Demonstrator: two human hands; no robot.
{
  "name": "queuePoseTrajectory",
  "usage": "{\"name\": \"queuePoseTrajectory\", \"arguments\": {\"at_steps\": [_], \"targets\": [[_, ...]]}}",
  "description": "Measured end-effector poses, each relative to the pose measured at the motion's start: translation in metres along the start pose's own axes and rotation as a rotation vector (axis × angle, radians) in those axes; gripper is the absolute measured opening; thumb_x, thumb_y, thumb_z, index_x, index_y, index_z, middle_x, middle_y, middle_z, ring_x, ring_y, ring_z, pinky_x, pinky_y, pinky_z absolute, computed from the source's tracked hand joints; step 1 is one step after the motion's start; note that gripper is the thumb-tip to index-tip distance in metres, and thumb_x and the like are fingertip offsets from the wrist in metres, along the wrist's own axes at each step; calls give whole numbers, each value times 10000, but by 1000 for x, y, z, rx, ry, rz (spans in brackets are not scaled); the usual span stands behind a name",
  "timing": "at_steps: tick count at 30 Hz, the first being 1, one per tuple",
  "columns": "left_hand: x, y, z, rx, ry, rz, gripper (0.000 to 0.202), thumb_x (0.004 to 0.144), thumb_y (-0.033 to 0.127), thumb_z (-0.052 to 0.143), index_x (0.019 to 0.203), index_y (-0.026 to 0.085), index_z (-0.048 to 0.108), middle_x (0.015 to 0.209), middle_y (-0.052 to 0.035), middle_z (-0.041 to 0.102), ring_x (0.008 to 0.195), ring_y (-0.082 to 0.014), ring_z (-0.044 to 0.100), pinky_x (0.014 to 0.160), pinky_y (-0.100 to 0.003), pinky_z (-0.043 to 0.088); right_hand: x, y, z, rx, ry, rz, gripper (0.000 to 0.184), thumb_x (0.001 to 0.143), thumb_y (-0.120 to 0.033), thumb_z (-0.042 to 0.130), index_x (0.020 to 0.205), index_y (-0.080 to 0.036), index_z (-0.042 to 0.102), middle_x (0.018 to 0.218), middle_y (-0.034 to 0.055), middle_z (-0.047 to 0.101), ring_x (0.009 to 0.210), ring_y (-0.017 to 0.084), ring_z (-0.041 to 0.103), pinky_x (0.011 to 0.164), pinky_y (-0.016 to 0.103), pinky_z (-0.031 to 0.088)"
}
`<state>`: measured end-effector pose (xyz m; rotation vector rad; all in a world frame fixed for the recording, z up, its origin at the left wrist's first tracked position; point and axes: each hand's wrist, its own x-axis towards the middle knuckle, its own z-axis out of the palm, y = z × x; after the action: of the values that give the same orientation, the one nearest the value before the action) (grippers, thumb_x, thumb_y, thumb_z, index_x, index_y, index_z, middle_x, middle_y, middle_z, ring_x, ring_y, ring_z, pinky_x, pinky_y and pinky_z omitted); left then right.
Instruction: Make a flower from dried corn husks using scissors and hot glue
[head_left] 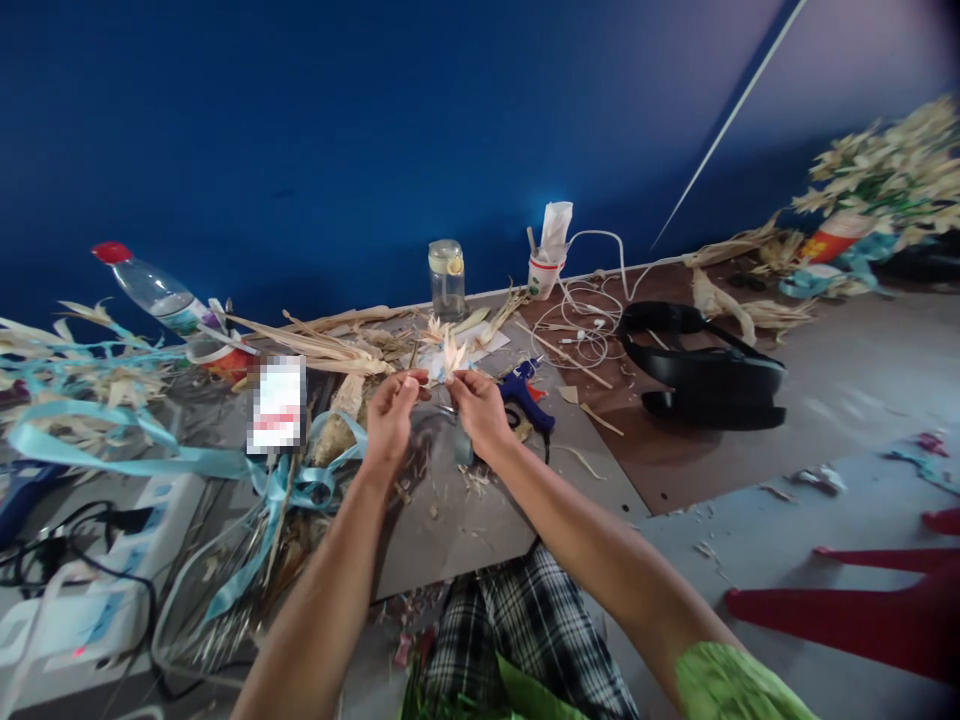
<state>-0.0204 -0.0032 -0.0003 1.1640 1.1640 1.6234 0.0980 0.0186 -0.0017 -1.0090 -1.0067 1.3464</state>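
Note:
My left hand (pixel 390 415) and my right hand (pixel 478 408) are raised close together over a grey board (pixel 450 520). Both pinch a small pale flower made of dry husk strips (pixel 450 356), its pointed petals sticking up between the fingertips. A blue glue gun (pixel 525 397) lies just right of my right hand. Dry husk strips (pixel 322 350) are piled behind my left hand.
Light blue ribbon (pixel 150 455) and a white power strip (pixel 112 580) lie at left. A glass jar (pixel 447 278), a paper cup (pixel 544 272), white earphone cables (pixel 592 325) and a black bag (pixel 697 370) stand further back. A plastic bottle (pixel 154 290) leans at left; red plastic furniture (pixel 862 610) sits at right.

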Motion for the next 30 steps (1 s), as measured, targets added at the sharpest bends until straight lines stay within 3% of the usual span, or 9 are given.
{"name": "queuePoseTrajectory", "arguments": {"at_steps": [1,4,8,12,19,22,26,30], "targets": [[2,-1,-1,-115,25,-87,265,740,441,677,811,188,710,830,-38,660,680,-118,578,715,-266,468,-1,0,0,9,-36,0,299,665,-467,628,622,-182,551,533,-50,410,549,97,360,555,251,291],[6,-5,-5,-292,-64,-310,337,673,460,739,827,161,707,790,-38,667,653,-117,583,700,-274,474,-2,2,2,57,-135,7,335,648,-487,656,624,-169,557,539,-48,438,558,91,373,567,246,301],[6,-4,-7,-299,-155,-415,301,617,345,803,827,151,709,777,-32,684,678,-123,601,704,-267,469,-1,4,1,33,-193,-13,317,661,-457,647,605,-164,537,538,-49,440,541,82,370,558,239,302],[5,-2,-5,-258,-138,-436,336,584,267,823,876,140,717,808,-43,700,678,-113,608,691,-250,463,2,6,-4,-126,-206,-107,251,707,-385,582,620,-150,570,547,-45,451,538,82,373,548,229,307],[0,8,8,-282,-30,-409,311,523,239,842,770,150,675,774,-13,691,718,-126,621,731,-267,478,3,6,-8,-459,-110,-178,204,746,-282,522,696,-140,660,647,-2,624,644,131,536,627,226,395],[-2,10,12,-291,-30,-414,298,531,223,828,759,158,647,776,2,678,740,-128,620,744,-274,479,2,5,-7,-584,-75,-263,179,761,-242,519,702,-155,664,708,21,667,696,149,580,672,236,415],[-2,6,14,-267,-45,-394,260,548,222,798,731,160,624,722,17,653,681,-115,590,686,-244,455,0,6,-9,-765,-31,-487,178,792,-175,507,690,-159,653,742,61,665,737,163,596,708,248,412],[2,2,11,-238,-92,-330,213,582,231,763,742,147,649,707,-1,652,656,-111,572,664,-230,433,-1,7,-9,-750,-106,-540,214,822,-139,488,714,-162,670,712,55,645,698,153,585,678,236,410]]}}
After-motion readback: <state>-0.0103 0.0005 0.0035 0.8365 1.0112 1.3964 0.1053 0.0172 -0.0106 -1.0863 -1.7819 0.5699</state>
